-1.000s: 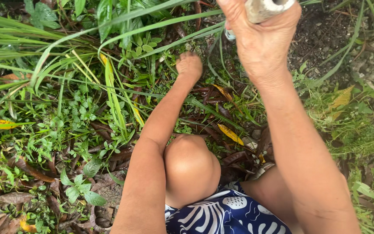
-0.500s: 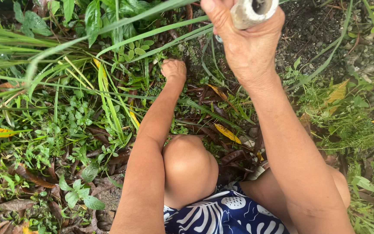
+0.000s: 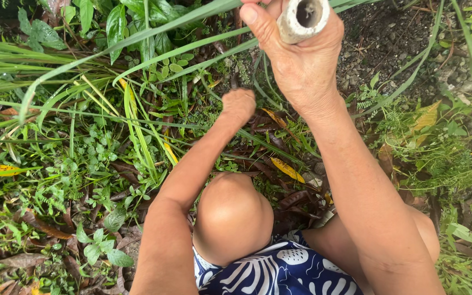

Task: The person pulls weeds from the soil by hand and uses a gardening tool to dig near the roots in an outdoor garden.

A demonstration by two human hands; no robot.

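Note:
My right hand (image 3: 301, 57) is raised close to the camera and grips a pale, hollow round handle (image 3: 301, 19), seen end-on. The rest of that tool is hidden behind the hand. My left hand (image 3: 239, 104) reaches down into the weeds, fingers curled under among grass and dark dead leaves; I cannot tell what it grips. My bare knee (image 3: 230, 216) sits between both arms, above a blue garment with white leaf print (image 3: 279, 270).
Long green grass blades (image 3: 137, 65) arch over the left and top. Low weeds and brown fallen leaves (image 3: 45, 224) cover the ground at left. Dark bare soil with small stones (image 3: 394, 43) lies at upper right. Yellow leaves (image 3: 286, 168) lie near my knee.
My right hand has drifted left and turned the handle's open end more toward the camera. My left hand moved up-left into the plants, then came back right and nearer.

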